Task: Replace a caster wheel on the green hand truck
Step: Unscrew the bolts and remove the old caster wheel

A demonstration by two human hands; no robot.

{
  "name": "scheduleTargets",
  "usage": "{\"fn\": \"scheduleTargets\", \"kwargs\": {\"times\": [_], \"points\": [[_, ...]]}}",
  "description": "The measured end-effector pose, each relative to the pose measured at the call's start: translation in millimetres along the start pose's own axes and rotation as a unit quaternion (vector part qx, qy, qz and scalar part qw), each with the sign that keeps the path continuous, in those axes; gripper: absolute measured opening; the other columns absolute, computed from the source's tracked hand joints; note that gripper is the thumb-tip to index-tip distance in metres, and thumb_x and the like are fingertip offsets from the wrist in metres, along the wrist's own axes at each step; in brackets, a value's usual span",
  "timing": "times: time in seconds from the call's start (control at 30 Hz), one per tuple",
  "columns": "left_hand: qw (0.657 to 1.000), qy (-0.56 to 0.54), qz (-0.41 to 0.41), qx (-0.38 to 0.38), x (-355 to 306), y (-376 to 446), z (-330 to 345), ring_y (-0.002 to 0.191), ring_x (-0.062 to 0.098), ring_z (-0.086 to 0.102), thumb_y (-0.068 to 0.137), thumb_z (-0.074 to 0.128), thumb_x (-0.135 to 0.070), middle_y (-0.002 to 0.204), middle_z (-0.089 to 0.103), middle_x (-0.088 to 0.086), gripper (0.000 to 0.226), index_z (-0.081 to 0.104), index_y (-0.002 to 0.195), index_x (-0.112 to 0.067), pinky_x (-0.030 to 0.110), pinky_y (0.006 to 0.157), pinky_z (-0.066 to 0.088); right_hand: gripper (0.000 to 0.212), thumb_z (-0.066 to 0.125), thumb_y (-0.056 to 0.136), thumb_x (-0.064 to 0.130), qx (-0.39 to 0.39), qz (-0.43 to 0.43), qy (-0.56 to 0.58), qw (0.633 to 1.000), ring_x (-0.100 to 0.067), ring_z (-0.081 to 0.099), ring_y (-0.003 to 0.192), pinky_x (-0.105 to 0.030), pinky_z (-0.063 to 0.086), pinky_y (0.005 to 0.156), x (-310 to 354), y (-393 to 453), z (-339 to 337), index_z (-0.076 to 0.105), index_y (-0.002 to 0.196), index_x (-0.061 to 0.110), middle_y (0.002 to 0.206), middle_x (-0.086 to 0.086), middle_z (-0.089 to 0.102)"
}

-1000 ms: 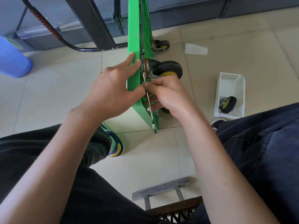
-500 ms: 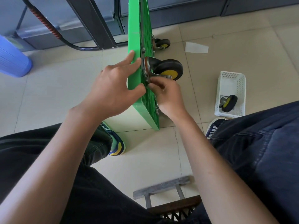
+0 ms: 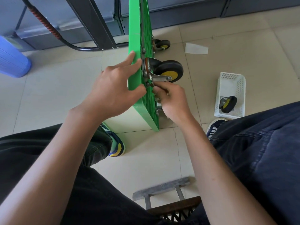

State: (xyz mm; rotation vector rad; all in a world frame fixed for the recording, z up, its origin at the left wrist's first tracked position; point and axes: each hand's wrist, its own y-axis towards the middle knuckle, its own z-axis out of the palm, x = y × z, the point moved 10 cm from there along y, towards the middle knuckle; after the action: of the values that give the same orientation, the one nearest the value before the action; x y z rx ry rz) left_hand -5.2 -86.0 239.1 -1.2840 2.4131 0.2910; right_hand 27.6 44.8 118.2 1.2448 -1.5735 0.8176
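The green hand truck (image 3: pixel 136 39) stands on edge on the floor, left hand (image 3: pixel 113 88) gripping its deck. Right hand (image 3: pixel 172 101) pinches something small at the caster wheel (image 3: pixel 168 70) mounting plate.

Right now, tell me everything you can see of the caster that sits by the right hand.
The caster has a black tyre on a yellow hub, held in a silver metal fork with an axle bolt through it. Its round top plate sits flat against the underside of the green deck, which stands on edge, so the wheel juts out sideways, clear of the floor. The right hand pinches something small at the plate's lower edge; what it is cannot be told. The left hand grips the deck's edge opposite.
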Motion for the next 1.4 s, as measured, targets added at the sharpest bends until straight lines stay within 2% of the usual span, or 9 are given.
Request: {"fn": "scheduleTargets", "kwargs": {"times": [0.2, 0.37, 0.77, 0.9, 1.0, 1.13, 1.23, 1.33, 1.4], "points": [[1.000, 0.003, -0.002, 0.001, -1.1, 0.1, -0.5, 0.123, 0.033, 0.060, 0.083, 0.053, -0.043, 0.163, 0.029, -0.006, 0.072, 0.045, 0.152, -0.024, 0.048, 0.100, 0.051, 0.017, 0.060, 0.103, 0.017, 0.039, 0.163, 0.166, 0.972, -0.020, 0.071, 0.076, -0.043, 0.063, 0.065, -1.3, -7.1, -3.5, 0.076, 0.097, 0.022, 0.088, -0.003, 0.073], [1.000, 0.000, 0.006, -0.002, 0.3, -0.3, 0.8, 0.121, 0.034, 0.061, 0.090, 0.064, -0.033, 0.163, 0.030, -0.003, 0.065, 0.046, 0.151, -0.021, 0.047, 0.100, 0.051, 0.019, 0.063, 0.102, 0.018, 0.084, 0.245, 0.260, 0.930, -0.020, 0.068, 0.066, -0.035, 0.060, 0.058, 4.9, -13.9, 4.9, 0.076, 0.097, 0.004, 0.087, -0.014, 0.071], [1.000, -0.001, 0.008, -0.007, -1.4, 0.6, -0.4, 0.126, 0.030, 0.059, 0.082, 0.053, -0.042, 0.162, 0.033, -0.002, 0.072, 0.047, 0.150, -0.021, 0.048, 0.102, 0.051, 0.023, 0.066, 0.099, 0.014, 0.103, 0.265, 0.298, 0.911, -0.023, 0.067, 0.061, -0.032, 0.059, 0.053, 21.9, -11.0, 11.6, 0.071, 0.102, -0.009, 0.086, -0.019, 0.067], [1.000, 0.000, 0.011, -0.011, -1.9, 0.2, -1.1, 0.126, 0.031, 0.059, 0.082, 0.054, -0.041, 0.161, 0.034, -0.002, 0.071, 0.048, 0.150, -0.020, 0.049, 0.101, 0.051, 0.024, 0.066, 0.100, 0.014, 0.098, 0.257, 0.280, 0.920, -0.024, 0.067, 0.060, -0.033, 0.059, 0.053, 21.5, -10.0, 14.2, 0.072, 0.100, -0.009, 0.085, -0.019, 0.068], [1.000, 0.002, 0.010, -0.009, -2.2, 0.0, -1.0, 0.122, 0.032, 0.061, 0.083, 0.054, -0.042, 0.161, 0.034, -0.002, 0.071, 0.048, 0.150, -0.021, 0.048, 0.100, 0.051, 0.020, 0.065, 0.101, 0.017, 0.090, 0.234, 0.192, 0.949, -0.025, 0.069, 0.068, -0.038, 0.062, 0.057, 15.0, -9.2, 12.1, 0.074, 0.102, 0.000, 0.089, -0.012, 0.070], [1.000, 0.008, 0.004, -0.008, -2.5, -0.2, -1.9, 0.118, 0.033, 0.063, 0.082, 0.053, -0.042, 0.162, 0.033, -0.004, 0.071, 0.048, 0.150, -0.022, 0.048, 0.099, 0.052, 0.015, 0.063, 0.100, 0.014, 0.035, 0.097, 0.018, 0.994, -0.015, 0.067, 0.081, -0.036, 0.058, 0.074, 12.4, 2.1, 4.5, 0.077, 0.103, 0.012, 0.084, 0.008, 0.071], [1.000, -0.002, -0.003, -0.007, -1.6, -0.5, -1.8, 0.120, 0.031, 0.062, 0.081, 0.053, -0.042, 0.162, 0.032, -0.007, 0.071, 0.048, 0.150, -0.024, 0.048, 0.100, 0.051, 0.017, 0.062, 0.097, 0.007, 0.002, 0.019, -0.029, 0.999, -0.014, 0.068, 0.091, -0.034, 0.056, 0.082, 10.5, 8.8, 4.4, 0.077, 0.102, 0.012, 0.096, 0.003, 0.075], [1.000, -0.002, -0.001, -0.009, -1.1, -1.1, -1.8, 0.119, 0.030, 0.063, 0.082, 0.054, -0.041, 0.162, 0.031, -0.008, 0.070, 0.048, 0.150, -0.025, 0.046, 0.100, 0.051, 0.019, 0.062, 0.095, 0.004, -0.002, -0.022, -0.066, 0.998, -0.013, 0.065, 0.092, -0.026, 0.049, 0.075, 12.0, 12.1, 5.1, 0.077, 0.104, 0.012, 0.100, -0.001, 0.074], [1.000, 0.002, 0.000, -0.009, -1.0, -1.0, -1.5, 0.118, 0.030, 0.063, 0.085, 0.058, -0.039, 0.162, 0.031, -0.007, 0.068, 0.047, 0.150, -0.024, 0.042, 0.100, 0.050, 0.018, 0.061, 0.096, 0.005, -0.001, -0.040, -0.074, 0.996, -0.014, 0.064, 0.090, -0.028, 0.047, 0.072, 12.5, 10.1, 6.2, 0.076, 0.102, 0.012, 0.097, -0.001, 0.074]]}}
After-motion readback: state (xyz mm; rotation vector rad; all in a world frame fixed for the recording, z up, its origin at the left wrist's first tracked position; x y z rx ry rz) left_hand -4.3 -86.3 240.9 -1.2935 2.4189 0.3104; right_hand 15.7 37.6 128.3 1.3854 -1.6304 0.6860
